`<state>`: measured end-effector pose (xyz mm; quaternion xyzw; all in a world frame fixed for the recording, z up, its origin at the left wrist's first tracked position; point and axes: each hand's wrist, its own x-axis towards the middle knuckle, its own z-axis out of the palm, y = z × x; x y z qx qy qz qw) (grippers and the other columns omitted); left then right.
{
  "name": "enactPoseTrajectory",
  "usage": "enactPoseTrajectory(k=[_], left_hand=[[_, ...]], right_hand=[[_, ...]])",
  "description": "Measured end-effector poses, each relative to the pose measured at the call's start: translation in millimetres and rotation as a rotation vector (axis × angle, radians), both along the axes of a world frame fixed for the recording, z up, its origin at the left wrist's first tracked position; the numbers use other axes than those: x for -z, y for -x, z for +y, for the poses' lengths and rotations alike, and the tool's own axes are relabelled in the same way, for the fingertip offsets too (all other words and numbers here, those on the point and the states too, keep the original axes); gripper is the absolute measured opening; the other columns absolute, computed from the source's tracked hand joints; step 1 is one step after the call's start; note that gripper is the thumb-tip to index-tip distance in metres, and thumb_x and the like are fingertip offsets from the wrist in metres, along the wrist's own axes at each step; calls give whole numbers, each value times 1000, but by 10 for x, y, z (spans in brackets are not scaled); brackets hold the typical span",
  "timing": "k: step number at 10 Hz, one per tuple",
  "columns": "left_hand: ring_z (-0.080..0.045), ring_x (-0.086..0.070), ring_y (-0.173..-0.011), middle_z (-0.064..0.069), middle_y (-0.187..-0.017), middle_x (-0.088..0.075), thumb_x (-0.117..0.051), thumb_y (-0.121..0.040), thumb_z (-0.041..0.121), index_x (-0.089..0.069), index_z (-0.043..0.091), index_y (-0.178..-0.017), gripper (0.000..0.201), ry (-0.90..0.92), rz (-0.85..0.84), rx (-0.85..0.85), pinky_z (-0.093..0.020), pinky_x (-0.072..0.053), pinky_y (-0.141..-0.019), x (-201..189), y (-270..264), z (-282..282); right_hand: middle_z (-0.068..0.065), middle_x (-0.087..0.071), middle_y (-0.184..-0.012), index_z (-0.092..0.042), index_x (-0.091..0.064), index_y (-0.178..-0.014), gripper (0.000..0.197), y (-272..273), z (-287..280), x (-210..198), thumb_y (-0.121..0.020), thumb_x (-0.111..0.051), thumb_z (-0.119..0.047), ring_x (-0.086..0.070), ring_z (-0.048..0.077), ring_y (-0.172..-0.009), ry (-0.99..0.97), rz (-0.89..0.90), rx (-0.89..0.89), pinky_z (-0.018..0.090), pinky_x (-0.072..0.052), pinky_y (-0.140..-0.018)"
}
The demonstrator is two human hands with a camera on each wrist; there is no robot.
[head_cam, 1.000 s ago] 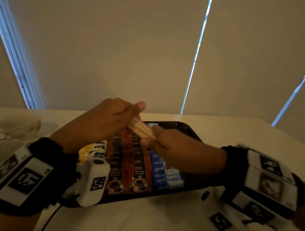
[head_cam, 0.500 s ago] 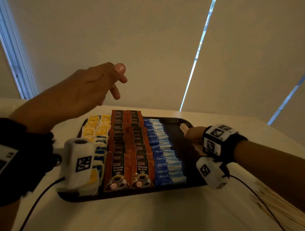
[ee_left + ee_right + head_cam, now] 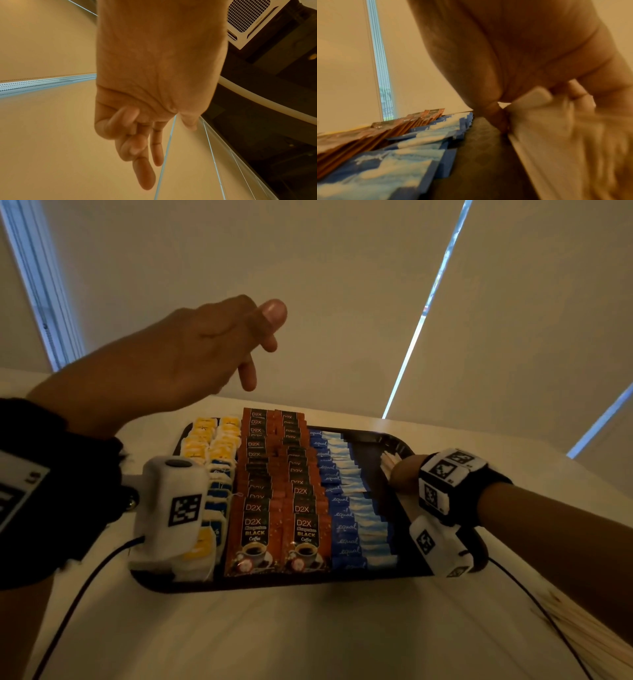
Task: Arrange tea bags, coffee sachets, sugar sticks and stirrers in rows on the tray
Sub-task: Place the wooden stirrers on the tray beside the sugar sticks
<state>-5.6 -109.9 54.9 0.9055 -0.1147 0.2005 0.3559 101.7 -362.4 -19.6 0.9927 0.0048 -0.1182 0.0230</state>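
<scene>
A black tray [image 3: 394, 441] carries rows of yellow and blue tea bags [image 3: 209, 446], orange coffee sachets [image 3: 274, 494] and blue sugar sticks [image 3: 346, 508]. My right hand [image 3: 406, 472] grips a bundle of pale wooden stirrers [image 3: 388, 460] low over the tray's bare right strip; the right wrist view shows the stirrers [image 3: 556, 135] blurred in my curled fingers, beside the sugar sticks [image 3: 419, 135]. Raised above the tray's far left, my left hand [image 3: 239, 344] holds nothing, its fingers hanging loose [image 3: 144, 169].
The tray sits on a white table [image 3: 308, 638]. A loose pile of spare stirrers [image 3: 589, 631] lies on the table at the front right. Cables from the wrist cameras trail across the table on both sides. Window blinds rise behind.
One second ago both hands held the stirrers together above the tray. The left hand let go and rose to the left; the right hand carried the stirrers down to the tray's right side.
</scene>
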Motion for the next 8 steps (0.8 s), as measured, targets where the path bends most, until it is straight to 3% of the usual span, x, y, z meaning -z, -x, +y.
enactPoseTrajectory(k=[2,3,4,5,6,7,8], left_hand=[[10,-53,-53,18,-73,-59,-28,-97,58,-56,37,-97,36,25,-23,-6,-7,-35,-46,31,7,-6],[11,-52,-53,19,-71,-59,-28,-96,59,-58,33,-99,39,30,-22,0,-6,-35,-45,29,23,-14],[9,-52,-51,17,-73,-59,-25,-85,72,-60,29,-102,58,25,-2,-5,-12,-35,-49,24,22,-17],[5,-52,-48,12,-73,-60,-22,-74,78,-60,25,-106,73,11,12,-9,-19,-35,-49,13,12,-8],[5,-52,-48,12,-72,-60,-22,-72,83,-59,23,-107,78,6,9,-2,-19,-35,-48,14,8,3],[5,-52,-48,14,-70,-60,-20,-64,94,-59,29,-103,85,1,-6,26,-18,-35,-48,29,7,9],[5,-53,-48,15,-68,-60,-23,-65,94,-59,27,-104,86,25,-1,26,-11,-34,-44,32,-4,0]], right_hand=[[19,-49,-136,4,-51,-127,44,-198,-145,5,-93,-54,-24,-45,33,-127,-18,192,-31,37,-38,-100],[21,-48,-136,4,-52,-126,47,-204,-173,-47,-90,-61,-23,-44,36,-127,-119,224,29,40,-38,-103],[22,-49,-134,4,-53,-125,49,-270,-230,-21,-87,-65,-26,-46,36,-126,-148,200,42,42,-39,-104],[22,-49,-135,3,-52,-127,48,-255,-224,-10,-89,-61,-26,-45,36,-127,-165,193,57,43,-37,-105],[22,-48,-136,4,-50,-129,46,-282,-229,19,-93,-56,-25,-44,36,-127,-157,171,69,43,-35,-106],[19,-45,-139,1,-46,-133,47,-305,-233,26,-94,-55,-23,-43,33,-129,-152,149,75,41,-32,-109],[16,-41,-143,-5,-41,-139,55,-347,-267,45,-91,-59,-27,-41,30,-131,-166,134,92,39,-33,-110]])
